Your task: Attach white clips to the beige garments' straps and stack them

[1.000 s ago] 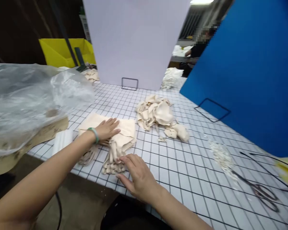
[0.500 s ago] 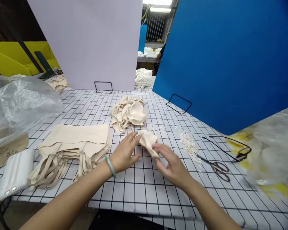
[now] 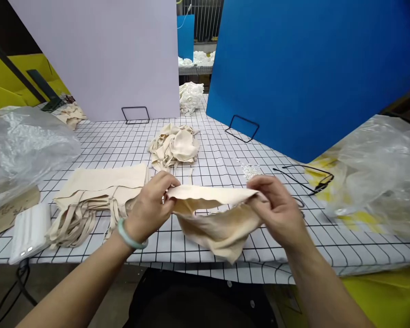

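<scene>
Gridded tablecloth [image 3: 105, 146] lies beneath a cream cloth [image 3: 218, 232], pinched at opposite ends by the left hand [image 3: 150, 205] and, seemingly, the right hand [image 3: 282, 214]; a loosened grip could drop one side.

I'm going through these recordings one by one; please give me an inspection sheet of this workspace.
Surface: checked tablecloth, partly covered.
Job's things: cloth, held open near the front edge; folded stack to its left; crumpled pile beyond.
Clutter: white scraps, glasses, white box, left plastic bag, right plastic bag.
Left grip: closed on the cloth's left end.
Right grip: closed on its right end.
Cables: black cable at the white box, hanging past the tablecloth's edge.
Surroundings: lilac panel, blue panel, yellow bin.
</scene>
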`<state>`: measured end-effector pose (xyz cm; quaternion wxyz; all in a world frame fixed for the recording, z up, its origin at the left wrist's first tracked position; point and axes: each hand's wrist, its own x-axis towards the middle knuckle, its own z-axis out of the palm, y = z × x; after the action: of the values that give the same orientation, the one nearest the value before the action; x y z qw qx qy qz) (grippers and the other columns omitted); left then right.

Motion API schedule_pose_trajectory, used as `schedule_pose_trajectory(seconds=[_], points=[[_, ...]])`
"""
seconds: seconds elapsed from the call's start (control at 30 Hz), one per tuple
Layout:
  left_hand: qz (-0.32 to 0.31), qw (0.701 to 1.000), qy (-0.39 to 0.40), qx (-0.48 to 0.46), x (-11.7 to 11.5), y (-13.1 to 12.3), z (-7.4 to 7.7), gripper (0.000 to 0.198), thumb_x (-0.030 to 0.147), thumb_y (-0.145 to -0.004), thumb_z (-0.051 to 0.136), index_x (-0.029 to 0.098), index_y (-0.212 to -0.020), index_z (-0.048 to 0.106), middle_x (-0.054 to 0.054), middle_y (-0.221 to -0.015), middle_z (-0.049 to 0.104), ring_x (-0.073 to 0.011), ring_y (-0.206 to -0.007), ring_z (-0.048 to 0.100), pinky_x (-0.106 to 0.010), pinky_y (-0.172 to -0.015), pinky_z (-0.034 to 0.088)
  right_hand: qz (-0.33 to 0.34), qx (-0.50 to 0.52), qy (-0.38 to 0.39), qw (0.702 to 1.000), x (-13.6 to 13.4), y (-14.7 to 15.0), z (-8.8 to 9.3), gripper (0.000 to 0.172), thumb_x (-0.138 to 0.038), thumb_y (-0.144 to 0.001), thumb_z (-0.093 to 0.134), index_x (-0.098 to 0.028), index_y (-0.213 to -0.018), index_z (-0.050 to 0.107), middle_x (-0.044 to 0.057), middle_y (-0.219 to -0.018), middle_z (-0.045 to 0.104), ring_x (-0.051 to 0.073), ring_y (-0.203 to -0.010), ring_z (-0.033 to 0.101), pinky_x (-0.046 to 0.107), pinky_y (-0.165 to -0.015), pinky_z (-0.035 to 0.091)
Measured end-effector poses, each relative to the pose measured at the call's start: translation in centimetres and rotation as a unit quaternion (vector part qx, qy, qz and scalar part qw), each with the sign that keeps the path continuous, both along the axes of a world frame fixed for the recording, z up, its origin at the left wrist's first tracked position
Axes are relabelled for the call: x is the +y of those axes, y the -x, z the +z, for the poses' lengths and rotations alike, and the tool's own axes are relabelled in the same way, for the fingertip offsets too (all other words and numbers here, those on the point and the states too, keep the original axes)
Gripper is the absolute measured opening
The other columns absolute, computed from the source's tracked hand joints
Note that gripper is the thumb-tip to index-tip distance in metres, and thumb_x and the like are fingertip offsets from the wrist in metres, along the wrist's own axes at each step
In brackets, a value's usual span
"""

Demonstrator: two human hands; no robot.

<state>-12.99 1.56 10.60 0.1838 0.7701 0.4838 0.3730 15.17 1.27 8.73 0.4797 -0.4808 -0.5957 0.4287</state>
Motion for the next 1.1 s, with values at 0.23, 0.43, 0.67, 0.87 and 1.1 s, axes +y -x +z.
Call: schedule_pose_trajectory(seconds=[0.23, 0.43, 0.67, 0.87, 1.1], points=[[0.083, 0.986, 0.038, 0.136, -0.2, 2.2, -7.9, 0.02, 0.004, -0.074, 0.048, 0.018, -0.087, 0.055, -0.006, -0.089, 0.057, -0.0191, -0.076, 0.054, -0.033, -0.067, 0.048, -0.008, -0.281, 0.028, 0.959, -1.2, -0.9, -7.8, 0.035, -0.027, -0.086, 0.054, -0.026, -0.121, 0.054, 0.009, -0.115, 0.06, 0.026, -0.103, 0.059, 0.044, -0.086, 0.051], [0.12, 0.988, 0.085, -0.053, -0.5, 2.2, -5.5, 0.007, 0.019, -0.082, 0.055, 0.018, -0.086, 0.061, -0.004, -0.084, 0.062, -0.0184, -0.078, 0.057, -0.031, -0.069, 0.05, -0.02, -0.217, 0.094, 0.971, -1.6, -0.8, -6.7, 0.017, -0.04, -0.083, 0.063, -0.023, -0.084, 0.061, 0.007, -0.09, 0.064, 0.026, -0.087, 0.058, 0.046, -0.079, 0.051], [0.095, 0.866, 0.254, -0.421, -1.9, 2.5, 0.5, 0.026, 0.031, -0.074, 0.074, 0.018, -0.093, 0.063, -0.001, -0.082, 0.066, -0.0127, -0.071, 0.061, -0.023, -0.064, 0.052, 0.044, 0.161, 0.189, 0.968, -2.0, -2.1, -2.6, 0.028, -0.05, -0.084, 0.065, -0.026, -0.1, 0.062, 0.005, -0.1, 0.069, 0.023, -0.092, 0.067, 0.04, -0.082, 0.057], [0.055, 0.808, 0.357, -0.466, -1.8, 2.6, 0.1, 0.028, 0.027, -0.07, 0.073, 0.016, -0.094, 0.063, -0.004, -0.081, 0.067, -0.0152, -0.07, 0.063, -0.025, -0.063, 0.053, 0.04, 0.181, 0.192, 0.964, -2.4, -1.6, -3.1, 0.035, -0.054, -0.087, 0.054, -0.027, -0.109, 0.061, 0.007, -0.103, 0.071, 0.026, -0.094, 0.07, 0.044, -0.078, 0.06], [0.174, 0.971, 0.051, -0.153, -3.4, 0.8, -4.0, 0.013, 0.024, -0.085, 0.06, 0.019, -0.097, 0.06, -0.007, -0.096, 0.064, -0.0229, -0.094, 0.062, -0.041, -0.084, 0.054, 0.089, 0.17, 0.17, 0.967, -2.9, 0.4, -2.7, 0.043, -0.048, -0.089, 0.051, -0.03, -0.128, 0.047, 0.009, -0.111, 0.068, 0.024, -0.09, 0.069, 0.035, -0.067, 0.059]])
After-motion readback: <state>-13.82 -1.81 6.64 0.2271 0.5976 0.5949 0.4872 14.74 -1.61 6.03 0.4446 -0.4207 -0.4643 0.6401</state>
